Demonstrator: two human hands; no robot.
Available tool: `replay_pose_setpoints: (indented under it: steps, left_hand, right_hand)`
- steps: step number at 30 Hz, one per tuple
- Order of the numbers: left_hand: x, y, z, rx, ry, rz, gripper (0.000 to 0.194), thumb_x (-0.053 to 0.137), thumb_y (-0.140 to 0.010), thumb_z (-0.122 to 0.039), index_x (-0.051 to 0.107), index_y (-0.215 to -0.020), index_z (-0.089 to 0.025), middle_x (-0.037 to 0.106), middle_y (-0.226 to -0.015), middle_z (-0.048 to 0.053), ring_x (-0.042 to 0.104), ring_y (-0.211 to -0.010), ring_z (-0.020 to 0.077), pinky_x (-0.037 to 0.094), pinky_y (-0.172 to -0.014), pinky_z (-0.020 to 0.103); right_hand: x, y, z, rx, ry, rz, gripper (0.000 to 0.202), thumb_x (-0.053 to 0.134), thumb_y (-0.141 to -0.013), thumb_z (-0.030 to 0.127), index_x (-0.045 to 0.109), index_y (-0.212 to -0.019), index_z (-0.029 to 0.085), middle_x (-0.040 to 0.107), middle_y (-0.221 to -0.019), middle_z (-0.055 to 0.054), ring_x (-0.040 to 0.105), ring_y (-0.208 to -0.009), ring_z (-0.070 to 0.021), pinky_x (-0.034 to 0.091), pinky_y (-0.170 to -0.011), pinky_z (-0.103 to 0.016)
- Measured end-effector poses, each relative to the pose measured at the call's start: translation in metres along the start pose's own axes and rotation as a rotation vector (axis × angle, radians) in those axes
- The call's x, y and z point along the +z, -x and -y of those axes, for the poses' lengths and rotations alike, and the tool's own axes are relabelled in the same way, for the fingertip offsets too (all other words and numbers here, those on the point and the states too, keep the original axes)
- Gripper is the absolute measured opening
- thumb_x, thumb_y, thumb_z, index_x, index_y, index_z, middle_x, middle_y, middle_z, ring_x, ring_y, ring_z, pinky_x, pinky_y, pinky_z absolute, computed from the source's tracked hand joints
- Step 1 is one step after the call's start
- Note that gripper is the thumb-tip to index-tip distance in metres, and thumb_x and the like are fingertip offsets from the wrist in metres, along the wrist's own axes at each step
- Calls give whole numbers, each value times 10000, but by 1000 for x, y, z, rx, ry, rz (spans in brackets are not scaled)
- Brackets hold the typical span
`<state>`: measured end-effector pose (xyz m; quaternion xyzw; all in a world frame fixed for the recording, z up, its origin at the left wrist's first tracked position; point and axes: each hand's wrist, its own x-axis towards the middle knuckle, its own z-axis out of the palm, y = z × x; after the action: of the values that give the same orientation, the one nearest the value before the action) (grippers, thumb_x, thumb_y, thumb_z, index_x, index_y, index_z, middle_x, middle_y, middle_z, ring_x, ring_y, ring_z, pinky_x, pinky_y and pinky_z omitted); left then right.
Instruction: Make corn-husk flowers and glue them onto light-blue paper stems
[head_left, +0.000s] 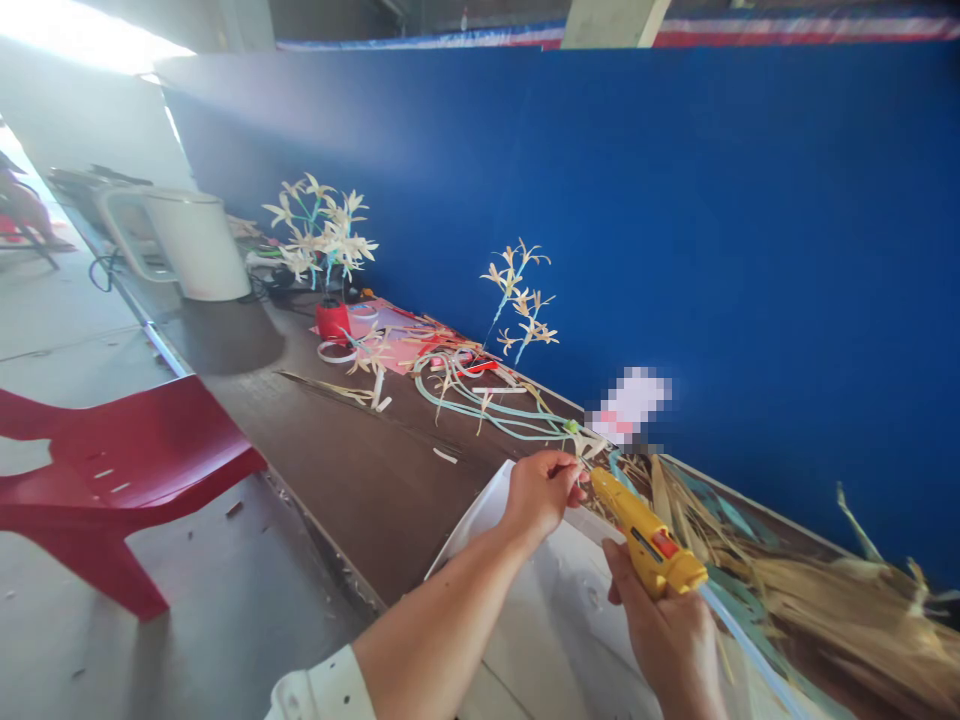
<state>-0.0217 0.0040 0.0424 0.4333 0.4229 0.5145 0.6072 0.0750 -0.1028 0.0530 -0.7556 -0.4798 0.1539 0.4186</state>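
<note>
My right hand (671, 640) grips a yellow hot glue gun (637, 530), its nozzle pointing up and left toward my left fingertips. With thumb and fingers pinched together, my left hand (544, 490) holds a small pale husk piece, mostly hidden by the fingers. Just beyond the fingertips shows a pale flower-like shape (590, 446); whether it belongs to the held piece I cannot tell. Below both hands lies a white board or sheet (570, 590). Pale green stems (495, 408) and loose husk flowers (442, 385) lie beyond my left hand.
Dried husks (840, 600) heap at the right. A branch of husk flowers (517, 290) stands against the blue panel (712, 220). Farther left are a red pot (333, 322) with white flowers (322, 235) and a white kettle-like jug (199, 245). A red chair (142, 460) stands beside the table.
</note>
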Motion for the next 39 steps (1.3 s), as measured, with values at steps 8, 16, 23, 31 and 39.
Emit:
replay_pose_setpoints:
  steps: [8, 16, 23, 31, 39]
  left_hand:
    - [0, 0, 0, -15, 15, -13, 95, 552, -794, -148, 643, -771, -130, 664, -673, 6, 561, -483, 55, 457, -462, 152]
    - [1, 1, -3, -33, 11, -10, 99, 561, -803, -179, 647, -794, -131, 681, -720, 22, 566, -499, 56, 455, -457, 142]
    - [-2, 1, -3, 5, -2, -8, 130, 569, -797, -220, 658, -810, -126, 695, -752, 47, 580, -509, 76, 471, -464, 169]
    - [-1, 0, 0, -3, 10, -7, 134, 570, -799, -231, 661, -831, -137, 703, -768, 47, 585, -522, 78, 468, -468, 168]
    - [-3, 1, -3, -29, 13, -40, 119, 567, -787, -206, 649, -823, -128, 700, -770, 60, 581, -505, 86, 473, -456, 187]
  right_hand:
    - [1, 1, 2, -7, -37, -1, 405, 536, -737, 587, 532, -579, 214, 490, -458, 13, 459, -427, -160, 382, -473, -273]
    - [1, -2, -5, 36, -52, 5, 419, 558, -722, 597, 559, -607, 194, 524, -471, -6, 507, -454, -167, 417, -475, -259]
    - [1, -4, -11, 4, -151, -19, 420, 568, -738, 591, 589, -717, 172, 533, -501, -4, 516, -498, -165, 425, -523, -259]
    - [2, -6, -20, -16, -214, 7, 407, 608, -731, 572, 589, -756, 165, 528, -510, 10, 508, -514, -150, 416, -540, -252]
    - [3, -12, -32, 13, -301, 22, 425, 637, -721, 547, 636, -828, 136, 578, -578, -27, 546, -591, -175, 428, -548, -258]
